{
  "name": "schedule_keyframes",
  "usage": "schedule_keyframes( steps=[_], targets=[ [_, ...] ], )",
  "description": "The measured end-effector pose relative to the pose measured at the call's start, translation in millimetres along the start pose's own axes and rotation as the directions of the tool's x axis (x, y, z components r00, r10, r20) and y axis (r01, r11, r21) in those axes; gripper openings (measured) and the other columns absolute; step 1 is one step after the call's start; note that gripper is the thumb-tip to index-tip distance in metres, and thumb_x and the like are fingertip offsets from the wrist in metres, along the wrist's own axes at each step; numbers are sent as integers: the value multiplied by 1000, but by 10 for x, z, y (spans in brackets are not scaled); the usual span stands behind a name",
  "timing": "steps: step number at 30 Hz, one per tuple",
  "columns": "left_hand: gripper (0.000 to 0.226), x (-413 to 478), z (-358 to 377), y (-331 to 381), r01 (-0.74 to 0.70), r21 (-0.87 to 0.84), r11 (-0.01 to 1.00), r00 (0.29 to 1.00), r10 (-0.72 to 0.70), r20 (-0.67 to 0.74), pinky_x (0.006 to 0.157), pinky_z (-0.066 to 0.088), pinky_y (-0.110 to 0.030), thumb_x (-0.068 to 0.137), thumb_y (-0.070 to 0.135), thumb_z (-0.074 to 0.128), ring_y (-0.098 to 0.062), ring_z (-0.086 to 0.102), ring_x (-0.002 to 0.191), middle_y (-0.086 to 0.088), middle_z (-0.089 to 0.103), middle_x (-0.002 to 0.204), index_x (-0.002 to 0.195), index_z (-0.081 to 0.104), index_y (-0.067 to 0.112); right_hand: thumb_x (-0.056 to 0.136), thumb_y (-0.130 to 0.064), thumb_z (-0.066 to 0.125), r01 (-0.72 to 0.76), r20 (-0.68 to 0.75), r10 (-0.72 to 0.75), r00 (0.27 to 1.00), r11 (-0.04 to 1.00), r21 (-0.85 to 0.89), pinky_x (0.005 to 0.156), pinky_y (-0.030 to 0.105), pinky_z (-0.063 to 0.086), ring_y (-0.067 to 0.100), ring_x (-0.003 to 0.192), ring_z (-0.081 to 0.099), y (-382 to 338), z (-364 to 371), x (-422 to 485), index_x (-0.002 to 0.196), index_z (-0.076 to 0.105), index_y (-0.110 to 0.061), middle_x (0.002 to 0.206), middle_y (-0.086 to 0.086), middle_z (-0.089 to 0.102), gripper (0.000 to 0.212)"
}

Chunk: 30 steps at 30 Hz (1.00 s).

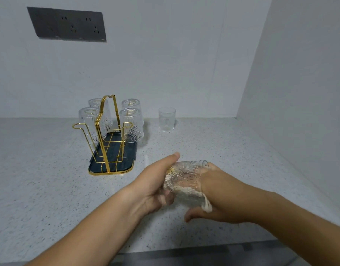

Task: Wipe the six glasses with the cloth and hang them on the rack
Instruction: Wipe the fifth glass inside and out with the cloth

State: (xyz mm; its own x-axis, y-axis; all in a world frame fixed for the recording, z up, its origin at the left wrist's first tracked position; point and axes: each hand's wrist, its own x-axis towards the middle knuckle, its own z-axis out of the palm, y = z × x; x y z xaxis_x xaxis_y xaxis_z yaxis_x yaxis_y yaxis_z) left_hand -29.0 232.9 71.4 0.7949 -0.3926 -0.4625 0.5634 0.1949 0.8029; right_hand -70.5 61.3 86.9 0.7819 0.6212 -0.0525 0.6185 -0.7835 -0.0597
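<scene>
A patterned clear glass (184, 179) lies tilted on its side above the counter. My left hand (155, 187) grips its base. My right hand (217, 192) has fingers pushed into the mouth together with a pale cloth (206, 205), of which only an end hangs out below the rim. A gold wire rack (105, 135) on a dark tray (111, 166) stands behind, to the left. Several glasses (131, 124) hang upside down on its far hooks. The two near hooks are bare. One more glass (167, 119) stands upright by the back wall.
The speckled grey counter (50, 179) runs to a white back wall and a white side wall (299, 93) on the right. A dark socket panel (67, 24) is mounted high on the back wall. The counter's front edge is just below my forearms.
</scene>
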Motion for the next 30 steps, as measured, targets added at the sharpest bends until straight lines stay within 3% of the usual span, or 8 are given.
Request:
schedule_keyframes(
  steps=[4, 7, 12, 16, 19, 23, 26, 30],
  targets=[
    [40, -15, 4, -170, -456, 66, 887, 890, 455, 34, 46, 48, -26, 83, 43, 80, -15, 67, 61, -1, 69, 76, 102, 61, 14, 89, -23, 78, 5, -91, 111, 990, 607, 794, 96, 32, 55, 14, 108, 70, 22, -57, -37, 121, 69, -22, 115, -2, 74, 33],
    [39, -47, -20, -218, -658, 212, 723, 747, 661, 65, 46, 51, -28, 87, 36, 78, -14, 69, 62, 4, 70, 76, 106, 58, 8, 90, -20, 75, 33, -97, 167, 981, 349, 936, 80, 42, 52, 26, 93, 71, 20, -75, -38, 113, 70, -5, 100, 15, 74, 28],
    [42, -58, 29, -111, -538, 209, 816, 830, 556, -33, 44, 43, -27, 78, 45, 81, -16, 62, 52, 0, 66, 69, 95, 60, 12, 89, -9, 75, 38, -89, 97, 991, 438, 898, 81, 21, 54, 10, 93, 72, -44, -66, -34, 112, 69, -6, 99, 0, 75, 23],
    [29, -38, 21, 32, -138, 105, 985, 990, 141, -21, 30, 35, -16, 86, 42, 77, -11, 54, 41, 0, 62, 61, 89, 69, 14, 81, -53, 80, 6, -103, 48, 994, 884, 468, 91, 27, 54, 8, 100, 67, -21, -34, -19, 120, 64, -37, 110, -12, 71, 45],
    [36, 40, -37, 26, -24, 9, 1000, 998, 23, 57, 33, 44, -16, 80, 41, 82, -13, 62, 48, -2, 68, 69, 98, 77, 10, 81, -68, 71, 9, -94, 16, 995, 967, 255, 99, 33, 50, 10, 111, 60, 16, 33, 28, 130, 58, -43, 121, -12, 67, 57],
    [25, 100, -118, -17, -28, -70, 997, 999, 29, 12, 31, 46, -18, 83, 37, 79, -14, 64, 46, -5, 70, 68, 74, 80, 13, 79, -43, 85, -54, -60, 124, 990, 752, 657, 82, 40, 58, 24, 90, 70, 83, -24, 5, 110, 69, -47, 103, -3, 75, 34],
    [25, 104, -213, -25, -96, -93, 991, 993, 88, -79, 33, 50, -20, 83, 38, 80, -18, 67, 53, -8, 73, 75, 86, 78, 13, 83, -23, 82, -17, -100, 173, 980, 569, 822, 60, 14, 50, -1, 65, 66, 122, -53, -46, 100, 72, -32, 79, -17, 74, 22],
    [32, 130, -261, -47, -215, -93, 972, 960, 193, -203, 39, 53, -21, 87, 41, 77, -17, 71, 66, -3, 75, 77, 103, 74, 14, 71, -44, 76, -12, -130, 469, 873, 286, 958, 52, 16, 43, 5, 62, 57, 155, 71, -45, 109, 65, -11, 73, -12, 68, 51]
  ],
)
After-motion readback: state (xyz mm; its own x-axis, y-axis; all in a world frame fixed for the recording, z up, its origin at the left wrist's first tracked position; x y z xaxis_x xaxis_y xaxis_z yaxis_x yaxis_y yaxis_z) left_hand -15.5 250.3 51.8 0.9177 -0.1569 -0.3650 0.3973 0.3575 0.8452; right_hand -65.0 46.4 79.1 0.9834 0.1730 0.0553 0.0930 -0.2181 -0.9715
